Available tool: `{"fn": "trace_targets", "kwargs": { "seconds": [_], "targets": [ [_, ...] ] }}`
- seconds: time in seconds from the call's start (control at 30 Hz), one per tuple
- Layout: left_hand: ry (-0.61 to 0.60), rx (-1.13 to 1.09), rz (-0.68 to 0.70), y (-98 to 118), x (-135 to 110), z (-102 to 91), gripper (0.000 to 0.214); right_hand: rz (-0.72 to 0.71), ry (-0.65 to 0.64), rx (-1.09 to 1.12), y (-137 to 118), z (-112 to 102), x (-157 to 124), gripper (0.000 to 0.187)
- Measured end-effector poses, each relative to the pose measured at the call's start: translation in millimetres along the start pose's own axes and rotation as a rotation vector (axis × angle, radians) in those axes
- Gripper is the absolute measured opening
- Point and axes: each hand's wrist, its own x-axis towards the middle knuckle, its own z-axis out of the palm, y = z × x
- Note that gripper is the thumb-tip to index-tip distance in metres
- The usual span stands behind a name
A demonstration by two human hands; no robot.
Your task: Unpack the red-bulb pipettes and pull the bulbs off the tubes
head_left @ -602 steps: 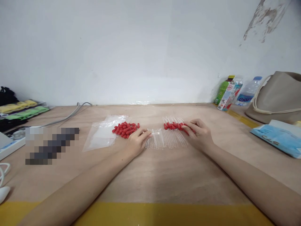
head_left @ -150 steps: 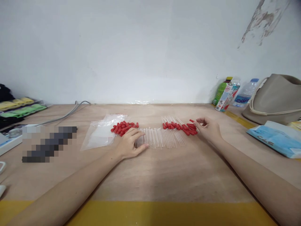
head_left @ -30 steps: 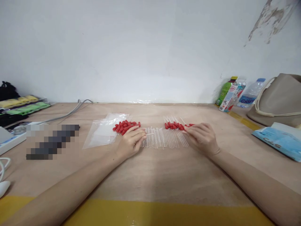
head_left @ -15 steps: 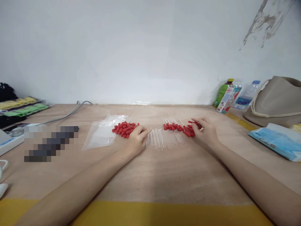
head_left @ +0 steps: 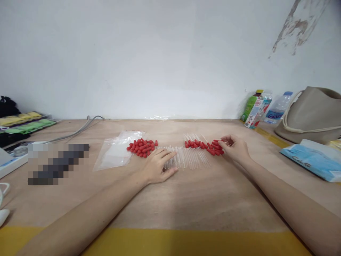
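Note:
My left hand (head_left: 160, 165) lies palm down with fingers spread over the left end of a row of thin clear glass tubes (head_left: 190, 158). Beyond its knuckles is a pile of loose red rubber bulbs (head_left: 141, 147). To the right, a slanting row of glass droppers capped with red bulbs (head_left: 197, 143) lies just behind the bare tubes. My right hand (head_left: 234, 147) rests at the right end of that row. Its fingers are loosely bent and apart, with the thumb and fingertips against the nearest red bulbs (head_left: 216, 147); no bulb is seen lifted.
Clear zip bags (head_left: 114, 151) lie left of the pile. A grey cable (head_left: 77, 132) and a blurred-out dark object (head_left: 58, 165) are farther left. Bottles (head_left: 257, 110), a beige bag (head_left: 306, 113) and a blue tissue pack (head_left: 310, 160) stand or lie at right.
My left hand has opened from a bunched grip and spread over the tubes, moving slightly nearer to me. My right hand has drawn slightly right, and the red bulbs beside it lie more evenly.

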Motion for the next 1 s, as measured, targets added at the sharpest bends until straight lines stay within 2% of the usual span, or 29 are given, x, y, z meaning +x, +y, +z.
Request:
{"fn": "trace_targets", "kwargs": {
  "seconds": [0.17, 0.27, 0.4, 0.5, 0.6, 0.8, 1.0],
  "targets": [
    [-0.035, -0.01, -0.052, -0.3, -0.3, -2.3, 0.047, 0.031, -0.083, -0.132, -0.5, -3.0, -0.3, 0.024],
    [-0.032, -0.013, -0.067, -1.3, -1.0, -0.9, 0.047, 0.016, -0.043, -0.164, -1.4, -4.4, -0.4, 0.028],
    [-0.033, -0.018, -0.069, -2.0, -1.2, 0.8, 0.047, -0.132, 0.047, -0.194, -5.8, -1.5, -2.2, 0.027],
    [-0.029, -0.019, -0.073, -2.1, -0.4, 1.5, 0.046, -0.293, 0.042, -0.278, -14.9, 5.3, -7.0, 0.026],
    [-0.02, -0.019, -0.068, -2.3, 0.1, 2.0, 0.046, -0.364, 0.008, -0.39, -25.7, 14.3, -12.9, 0.027],
    [-0.014, -0.019, -0.064, -3.1, 0.0, 3.5, 0.044, -0.324, -0.037, -0.538, -30.6, 25.4, -17.3, 0.025],
    [-0.033, -0.021, -0.077, -2.2, 1.1, 3.0, 0.043, -0.292, -0.037, -0.549, -34.8, 22.0, -12.7, 0.03]
  ]
}}
